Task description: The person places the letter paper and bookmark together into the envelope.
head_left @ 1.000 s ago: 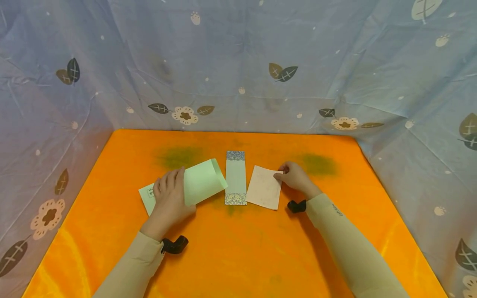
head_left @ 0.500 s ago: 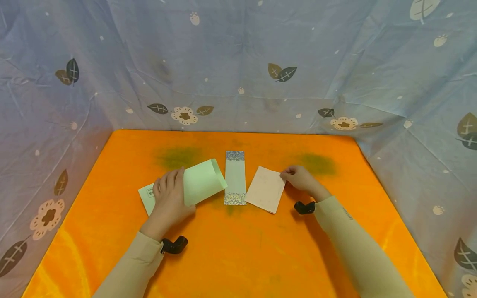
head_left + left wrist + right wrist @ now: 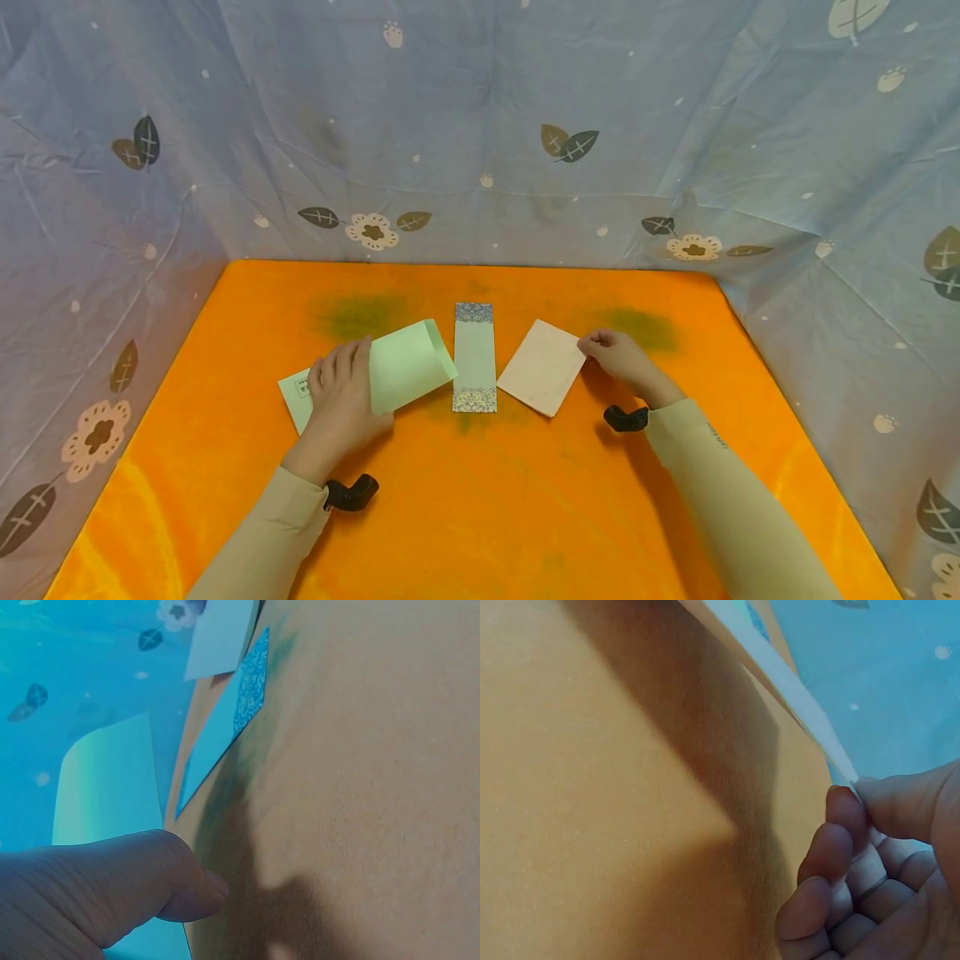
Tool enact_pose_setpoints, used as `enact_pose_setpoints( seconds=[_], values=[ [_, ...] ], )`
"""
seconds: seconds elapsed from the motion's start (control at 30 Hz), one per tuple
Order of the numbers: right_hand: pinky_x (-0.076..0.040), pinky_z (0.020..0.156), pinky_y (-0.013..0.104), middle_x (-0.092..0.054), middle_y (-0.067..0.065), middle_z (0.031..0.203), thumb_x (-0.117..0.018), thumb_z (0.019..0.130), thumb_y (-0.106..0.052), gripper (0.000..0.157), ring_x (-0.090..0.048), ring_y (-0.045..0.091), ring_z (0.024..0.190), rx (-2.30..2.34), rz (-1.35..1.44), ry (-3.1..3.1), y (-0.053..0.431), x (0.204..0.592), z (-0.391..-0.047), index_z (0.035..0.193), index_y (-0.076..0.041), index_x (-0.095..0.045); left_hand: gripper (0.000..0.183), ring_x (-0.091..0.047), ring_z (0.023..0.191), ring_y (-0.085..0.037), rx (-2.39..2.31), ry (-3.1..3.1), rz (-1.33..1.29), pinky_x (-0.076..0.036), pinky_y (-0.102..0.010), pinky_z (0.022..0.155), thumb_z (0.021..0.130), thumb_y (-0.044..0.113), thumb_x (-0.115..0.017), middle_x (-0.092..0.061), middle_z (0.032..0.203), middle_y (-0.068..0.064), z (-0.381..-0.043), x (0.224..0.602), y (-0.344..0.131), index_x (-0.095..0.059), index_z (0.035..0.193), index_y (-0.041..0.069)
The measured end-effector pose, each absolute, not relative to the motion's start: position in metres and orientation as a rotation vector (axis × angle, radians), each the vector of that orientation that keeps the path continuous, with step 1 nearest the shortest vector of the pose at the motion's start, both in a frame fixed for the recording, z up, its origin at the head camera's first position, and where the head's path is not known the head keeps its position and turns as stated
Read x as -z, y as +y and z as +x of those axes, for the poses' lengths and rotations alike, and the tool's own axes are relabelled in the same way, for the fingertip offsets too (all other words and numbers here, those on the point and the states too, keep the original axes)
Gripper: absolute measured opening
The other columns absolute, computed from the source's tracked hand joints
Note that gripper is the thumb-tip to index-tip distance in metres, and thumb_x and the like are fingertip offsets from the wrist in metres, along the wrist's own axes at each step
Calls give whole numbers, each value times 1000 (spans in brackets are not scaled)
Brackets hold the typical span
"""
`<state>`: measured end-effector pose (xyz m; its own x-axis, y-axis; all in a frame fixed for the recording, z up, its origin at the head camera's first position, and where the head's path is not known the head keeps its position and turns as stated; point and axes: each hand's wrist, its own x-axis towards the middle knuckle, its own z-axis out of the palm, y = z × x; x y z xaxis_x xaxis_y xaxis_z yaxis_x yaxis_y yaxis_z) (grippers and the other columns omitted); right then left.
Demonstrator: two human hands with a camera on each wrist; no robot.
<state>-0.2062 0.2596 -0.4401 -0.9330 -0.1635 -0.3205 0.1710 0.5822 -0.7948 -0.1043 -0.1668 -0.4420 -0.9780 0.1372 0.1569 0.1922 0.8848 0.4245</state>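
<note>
Pink paper (image 3: 542, 367) now farther right, corner in pinch grip of right hand (image 3: 621, 358); green envelope (image 3: 408, 364) within left hand (image 3: 341, 407)

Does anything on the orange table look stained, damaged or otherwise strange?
Yes: a blurry greenish patch at back left and a similar patch at back right stand out against the orange tabletop. I cannot tell whether they are stains.
</note>
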Motion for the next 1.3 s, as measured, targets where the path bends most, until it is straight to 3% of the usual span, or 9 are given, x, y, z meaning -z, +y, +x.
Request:
enact_pose_setpoints(
  seconds=[0.43, 0.67, 0.87, 1.03, 1.3],
  values=[
    [-44, 82, 38, -57, 18, 103, -52, 100, -40, 44, -52, 32, 92, 1447, 29, 2499, 263, 441, -208, 114, 1, -56, 118, -16, 132, -47, 672, -2947, -252, -5, -63, 106, 64, 27, -89, -23, 146, -26, -105, 444, -166, -15, 152, -1],
    [-46, 75, 33, -56, 20, 103, -51, 99, -43, 49, -50, 30, 89, 1518, 101, 2552, 265, 439, -209, 118, 1, -56, 117, -16, 132, -47, 662, -2948, -254, -5, -63, 106, 65, 27, -88, -23, 146, -26, -106, 444, -166, -15, 152, -1],
    [-49, 89, 40, -61, 16, 106, -56, 97, -41, 48, -57, 33, 99, 1652, 166, 2462, 259, 439, -208, 122, 1, -55, 116, -17, 132, -48, 652, -2946, -263, -5, -63, 106, 66, 29, -86, -24, 146, -26, -106, 444, -165, -16, 152, -1],
    [-48, 93, 42, -60, 24, 112, -56, 99, -34, 44, -57, 36, 103, 1708, 172, 2379, 247, 434, -204, 122, 4, -56, 116, -19, 131, -48, 635, -2948, -277, -6, -64, 105, 66, 32, -86, -25, 145, -26, -106, 444, -164, -17, 152, -1],
    [-51, 91, 38, -60, 12, 106, -57, 98, -33, 46, -60, 31, 99, 1807, 180, 2321, 232, 444, -206, 124, 5, -55, 116, -20, 130, -49, 629, -2956, -289, -7, -64, 105, 66, 35, -86, -25, 146, -26, -106, 445, -162, -17, 152, -2]
  ],
)
